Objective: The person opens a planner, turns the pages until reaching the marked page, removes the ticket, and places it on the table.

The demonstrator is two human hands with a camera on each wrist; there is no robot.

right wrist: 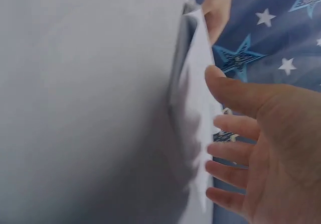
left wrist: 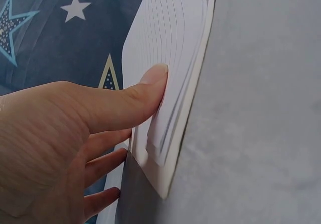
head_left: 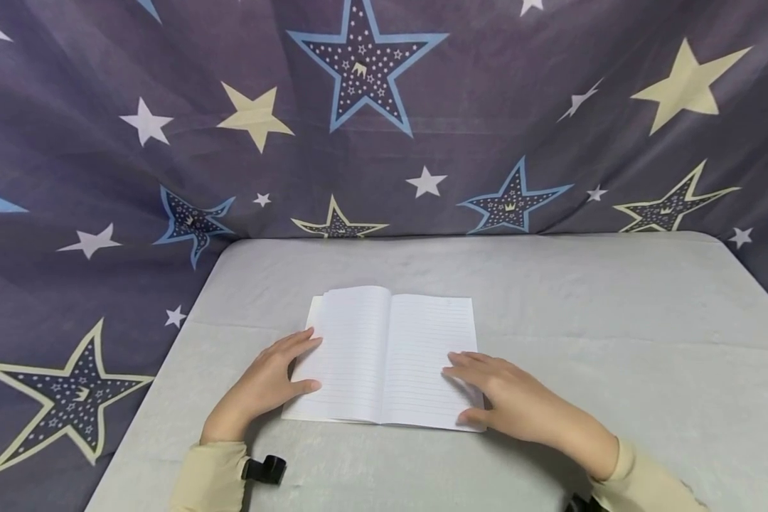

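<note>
An open notebook (head_left: 422, 334) with lined white pages lies flat on the grey-covered table. At its left edge is my left hand (head_left: 265, 380), fingers spread and nearly straight. In the left wrist view the thumb (left wrist: 153, 78) rests on the left page (left wrist: 170, 18), over a stack of slightly fanned sheets. The cover's corner (left wrist: 163, 186) sticks out below them. My right hand (head_left: 512, 398) is over the right page's outer edge, its fingers apart and loosely extended. The right wrist view shows those fingertips beside the page (right wrist: 193, 93), gripping nothing.
The grey cloth-covered table (head_left: 614, 306) stretches out around the notebook. Behind it and on the left hangs a dark star-patterned curtain (head_left: 473, 92). A black strap with a small device (head_left: 265, 469) sits at my left wrist, by the beige sleeve (head_left: 211, 476).
</note>
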